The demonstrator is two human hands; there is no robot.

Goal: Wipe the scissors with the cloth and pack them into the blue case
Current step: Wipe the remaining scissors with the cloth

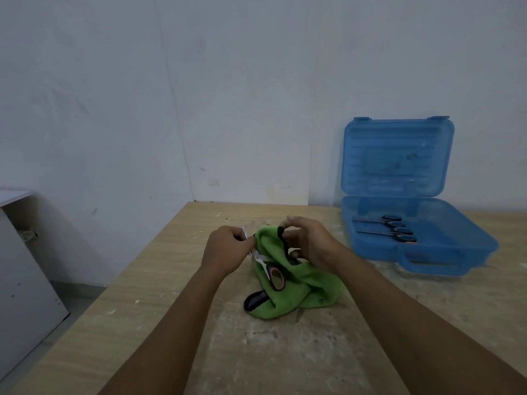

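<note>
A green cloth (310, 289) lies bunched on the wooden table (171, 323). A pair of scissors (269, 273) with black and orange handles rests on the cloth, blades pointing up-left. My left hand (226, 250) pinches the blade tips. My right hand (309, 243) grips the cloth's upper edge together with a black handle. Another black handle (254, 300) sticks out from under the cloth at its lower left. The blue case (410, 260) stands open at the right, lid (396, 158) upright against the wall. Two scissors (390, 228) lie inside it.
A white wall rises right behind the table. The table's left edge runs diagonally from the far corner to the bottom left. Beyond that edge, a grey cabinet (22, 280) stands on the floor.
</note>
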